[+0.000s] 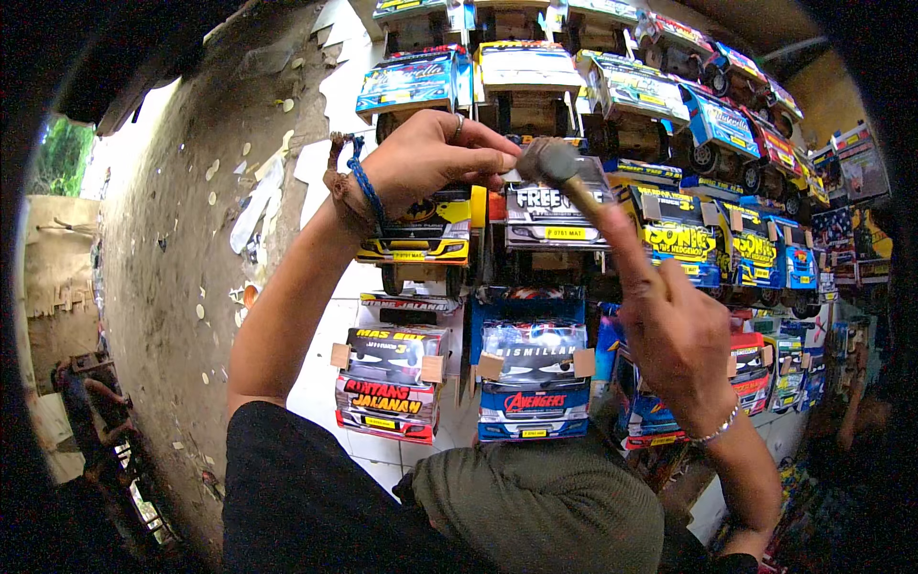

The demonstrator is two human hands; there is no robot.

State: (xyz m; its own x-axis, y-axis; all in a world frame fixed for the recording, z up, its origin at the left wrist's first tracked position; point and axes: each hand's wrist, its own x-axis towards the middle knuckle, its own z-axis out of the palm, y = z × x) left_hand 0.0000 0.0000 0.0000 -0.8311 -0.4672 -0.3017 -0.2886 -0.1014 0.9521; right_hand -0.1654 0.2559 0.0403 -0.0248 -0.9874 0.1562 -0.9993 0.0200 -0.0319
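Observation:
My right hand (677, 335) grips the handle of a hammer (559, 167), index finger stretched along it. The hammer's metal head is up beside the fingertips of my left hand (435, 158). Those fingertips are pinched together; whatever is between them is too small or hidden to make out. Under the hammer head stands a toy truck with a dark and white front (555, 212). A yellow and black toy truck (413, 230) sits below my left wrist. I cannot tell whether the hammer touches the truck.
Nearer me stand a red and white toy truck (387, 383) and a blue toy truck (532, 387), with small wooden blocks on their sides. More toy trucks (411, 84) fill the rows beyond and rightward on white tiles (320, 330). A dirt floor (182, 316) with scraps lies left.

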